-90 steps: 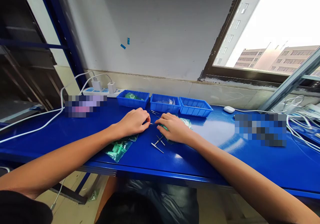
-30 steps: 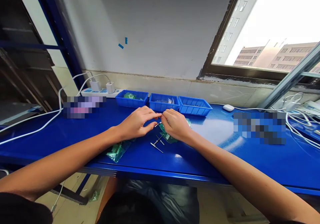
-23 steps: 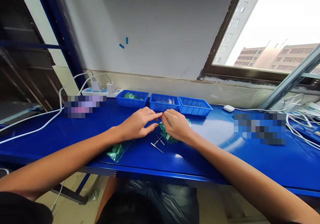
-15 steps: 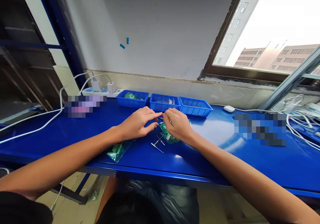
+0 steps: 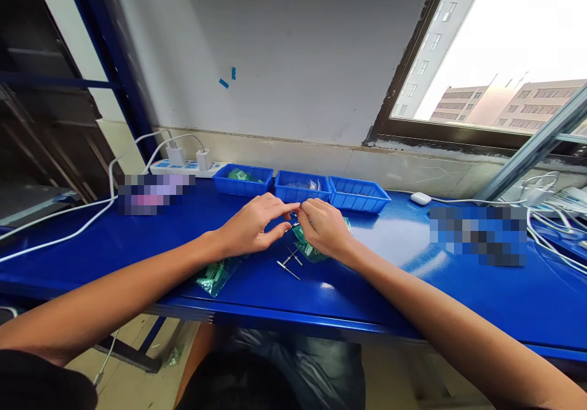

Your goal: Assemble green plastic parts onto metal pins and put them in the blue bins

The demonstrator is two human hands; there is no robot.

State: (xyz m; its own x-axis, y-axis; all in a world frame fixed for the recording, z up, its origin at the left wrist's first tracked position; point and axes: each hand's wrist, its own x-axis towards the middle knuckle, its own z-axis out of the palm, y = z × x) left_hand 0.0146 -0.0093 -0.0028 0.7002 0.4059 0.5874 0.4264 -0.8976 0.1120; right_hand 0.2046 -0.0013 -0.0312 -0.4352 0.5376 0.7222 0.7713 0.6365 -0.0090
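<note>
My left hand (image 5: 255,223) is over the middle of the blue table, its index finger reaching to my right fingertips. A thin metal piece, apparently a blind rivet (image 5: 294,226), shows at the left thumb tip. My right hand (image 5: 323,223) is closed in a pinch, and its fingers hide what they hold. Just below the hands, a few loose blind rivets (image 5: 288,269) lie on the table. Partly under my right hand is a green-tinted clear plastic bag (image 5: 314,252) with parts in it. Another green plastic bag (image 5: 215,277) lies below my left wrist.
Along the wall stand a left blue bin (image 5: 243,189) with green bags, a middle blue bin (image 5: 302,193) with clear bags, and a right blue bin (image 5: 360,203) with small parts. A power strip (image 5: 183,168) with white cables is at left; a white earbud case (image 5: 420,199) is at right.
Both hands stay almost in place. My left index fingertip has shifted slightly right against the right fingers, and the thin pin seen between them is now mostly hidden.
</note>
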